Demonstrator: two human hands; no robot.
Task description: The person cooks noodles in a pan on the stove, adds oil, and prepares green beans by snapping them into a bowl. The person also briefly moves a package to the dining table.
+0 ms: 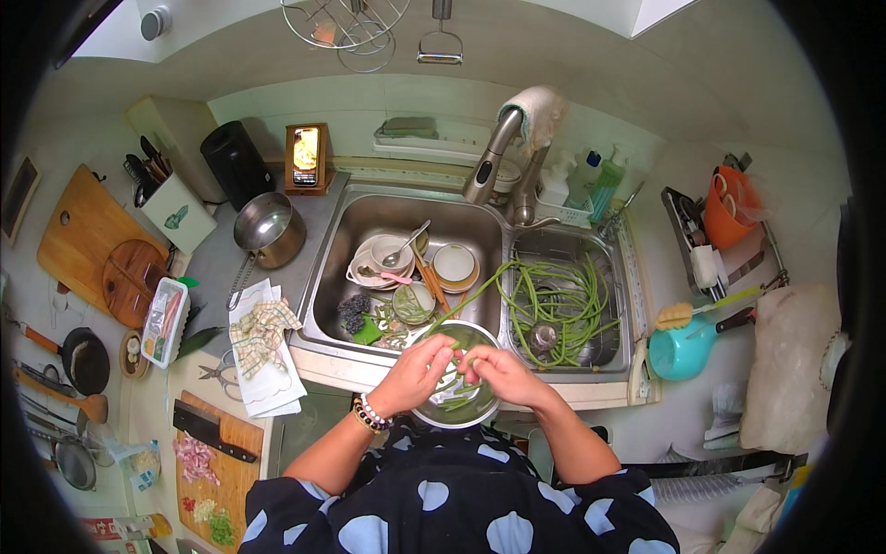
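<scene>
Both my hands are over a metal bowl [489, 410] at the sink's front edge. My left hand [417, 374] grips a green long bean [477, 296], whose length trails over the sink divider into the right basin. Close beside it, my right hand [507, 372] pinches the bean's end between thumb and fingers. Short cut bean pieces [457, 401] lie in the bowl below. A tangle of whole long beans [554, 305] fills much of the right basin, on a wire rack [612, 346].
Stacked dishes [453, 263] and a dark scrubber [354, 311] occupy the left basin [332, 270]. The faucet [493, 159] arches behind. At left are a saucepan [270, 228], scissors [223, 374], and a cutting board [239, 422] bearing a cleaver [211, 431] and chopped meat [196, 457].
</scene>
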